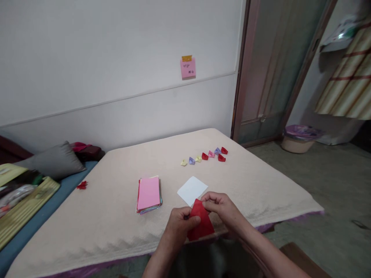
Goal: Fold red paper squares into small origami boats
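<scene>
Between both hands is a folded red sheet of paper (202, 226), held up at the near edge of the covered table. My left hand (180, 224) grips its left side, the thumb lying across the front. At its upper right edge my right hand (218, 202) pinches the paper between thumb and fingers. Just beyond lies a white sheet of paper (192, 190), turned with a corner toward me. To the left sits a stack of coloured paper (148, 193) with a pink sheet on top. Several small folded paper pieces (205, 156) in red, pink, purple and yellow stand farther back.
A cream cloth (116, 216) covers the broad surface. A small red thing (82, 185) lies at its left side, near a grey pillow (60, 160). A pink note (188, 68) is taped to the wall. On the floor at right stands a lined bin (298, 143).
</scene>
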Demonstrator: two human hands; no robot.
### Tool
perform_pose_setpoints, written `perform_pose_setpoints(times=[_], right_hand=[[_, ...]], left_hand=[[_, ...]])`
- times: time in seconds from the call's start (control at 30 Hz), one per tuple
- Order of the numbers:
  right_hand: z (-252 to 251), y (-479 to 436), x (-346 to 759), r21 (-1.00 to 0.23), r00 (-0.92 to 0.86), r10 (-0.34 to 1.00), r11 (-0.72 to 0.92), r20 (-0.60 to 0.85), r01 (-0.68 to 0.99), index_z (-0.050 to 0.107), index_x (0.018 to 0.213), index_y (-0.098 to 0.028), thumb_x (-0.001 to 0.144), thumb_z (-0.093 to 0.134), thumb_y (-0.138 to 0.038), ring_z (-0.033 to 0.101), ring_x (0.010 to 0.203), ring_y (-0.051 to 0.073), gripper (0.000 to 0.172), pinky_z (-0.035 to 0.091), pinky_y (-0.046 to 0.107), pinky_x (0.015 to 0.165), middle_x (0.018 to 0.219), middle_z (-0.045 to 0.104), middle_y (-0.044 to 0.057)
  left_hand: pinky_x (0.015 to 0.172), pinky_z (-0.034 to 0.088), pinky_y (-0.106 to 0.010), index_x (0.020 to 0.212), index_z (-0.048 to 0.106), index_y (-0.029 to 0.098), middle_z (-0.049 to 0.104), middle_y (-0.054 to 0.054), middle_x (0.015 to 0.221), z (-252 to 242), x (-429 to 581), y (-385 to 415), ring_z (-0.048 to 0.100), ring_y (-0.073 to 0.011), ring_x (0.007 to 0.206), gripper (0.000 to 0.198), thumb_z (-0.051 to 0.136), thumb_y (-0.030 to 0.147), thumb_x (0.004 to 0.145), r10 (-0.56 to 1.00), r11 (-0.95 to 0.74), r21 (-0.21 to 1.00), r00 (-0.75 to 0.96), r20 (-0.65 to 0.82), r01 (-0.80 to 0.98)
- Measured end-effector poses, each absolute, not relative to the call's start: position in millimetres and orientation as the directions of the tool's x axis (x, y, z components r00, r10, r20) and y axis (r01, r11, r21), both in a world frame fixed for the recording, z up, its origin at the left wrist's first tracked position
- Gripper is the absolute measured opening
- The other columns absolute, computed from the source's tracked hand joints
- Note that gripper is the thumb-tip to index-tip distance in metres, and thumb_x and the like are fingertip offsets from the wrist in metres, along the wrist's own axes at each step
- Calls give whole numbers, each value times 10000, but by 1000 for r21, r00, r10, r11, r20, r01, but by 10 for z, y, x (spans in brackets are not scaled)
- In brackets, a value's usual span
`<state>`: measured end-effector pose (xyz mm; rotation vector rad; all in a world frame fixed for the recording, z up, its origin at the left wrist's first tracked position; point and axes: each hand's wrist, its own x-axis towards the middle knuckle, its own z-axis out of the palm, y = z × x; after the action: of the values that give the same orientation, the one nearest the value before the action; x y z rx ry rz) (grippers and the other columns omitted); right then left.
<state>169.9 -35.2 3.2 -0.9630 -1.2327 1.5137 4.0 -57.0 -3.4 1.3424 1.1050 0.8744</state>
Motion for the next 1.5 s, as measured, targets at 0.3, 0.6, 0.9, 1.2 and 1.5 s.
perform_pose_setpoints(times=[0.3, 0.6, 0.9, 1.2, 1.5], right_hand=[[-8, -363, 1666, -998, -294, 956, -29, -12, -54, 584, 623, -131, 692, 643, -294, 432, 525, 103, 187, 300, 227, 508, 547, 525, -25], [-26, -338, 1707, -992, -246, 969, -5, 27, -127, 589, 643, -145, 605, 661, -173, 490, 596, 119, 87, 352, 239, 588, 618, 577, -19], [50, -334, 1764, -976, -170, 969, 151, 178, -157, 551, 750, -193, 679, 631, -197, 439, 574, 101, 106, 328, 218, 550, 629, 501, -51], [9, -314, 1802, -986, -112, 980, 158, 164, -58, 668, 796, -167, 666, 649, -252, 470, 591, 132, 156, 367, 254, 573, 610, 525, -27], [91, -388, 1821, -827, -159, 877, 480, 453, 294, 614, 774, -206, 836, 483, -201, 550, 788, 188, 145, 418, 300, 724, 795, 595, 39]], left_hand=[[477, 216, -221, 535, 530, 139, 368, 47, 507, -4, 69, -570, 299, -87, 513, 209, 586, 292, 666, 968, 46, 971, 230, -101, 233], [463, 221, -209, 556, 539, 139, 399, 54, 490, 12, 49, -555, 313, -82, 492, 148, 588, 245, 648, 980, 44, 973, 182, -87, 227], [477, 314, -183, 951, 530, 182, 537, 61, 596, -31, -10, -509, 443, -84, 488, 414, 706, 174, 576, 1000, 18, 998, 20, -17, -60], [703, 442, -266, 957, 679, 225, 551, -59, 967, 26, -64, -572, 542, -189, 873, 256, 645, 206, 705, 922, -372, 898, -13, 386, 235], [770, 439, -302, 775, 668, 202, 535, -67, 960, 50, -33, -630, 547, -193, 893, 104, 565, 187, 778, 854, -399, 743, -76, 514, 537]])
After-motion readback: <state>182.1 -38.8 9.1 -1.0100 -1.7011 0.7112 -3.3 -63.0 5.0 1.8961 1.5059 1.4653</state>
